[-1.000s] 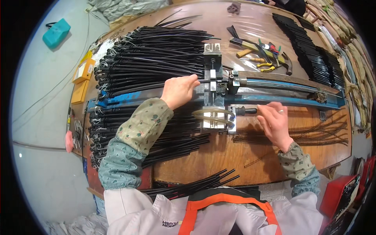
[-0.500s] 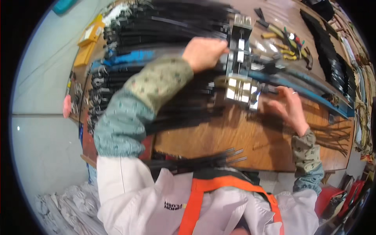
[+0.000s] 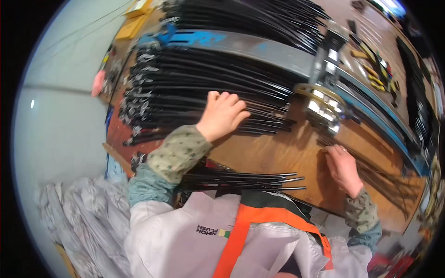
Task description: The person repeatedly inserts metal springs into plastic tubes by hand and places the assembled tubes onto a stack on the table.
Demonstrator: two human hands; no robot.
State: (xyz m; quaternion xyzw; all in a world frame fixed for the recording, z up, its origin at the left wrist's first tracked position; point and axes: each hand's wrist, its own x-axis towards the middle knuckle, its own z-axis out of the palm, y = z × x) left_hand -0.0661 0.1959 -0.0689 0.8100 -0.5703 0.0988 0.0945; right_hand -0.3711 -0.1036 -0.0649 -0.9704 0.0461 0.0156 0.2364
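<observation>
My left hand (image 3: 225,116) lies over the near part of a row of long black rods (image 3: 194,90) with looped metal ends at the left. Its fingers are curved and spread apart, with nothing visibly gripped. Lower right, my right hand (image 3: 344,170) is at the near ends of several thin brown rods (image 3: 371,172). Its fingers are bent and held close together; what is between the fingertips cannot be made out. Between the hands and farther away stands a metal clamp-like device (image 3: 324,107) on a long blue-and-grey rail (image 3: 259,54).
Another bundle of black rods (image 3: 250,180) lies along the table's near edge. Yellow-handled tools (image 3: 374,76) rest at the far right, beside a black strip-like pile (image 3: 412,88). Yellow boxes (image 3: 132,25) stand at the far left. Grey cloth-like bundles (image 3: 88,222) are at lower left.
My left hand has come away from the metal device, nearer to me, over the black rods. My right hand has moved from beside the device down to the brown rods. The view has shifted.
</observation>
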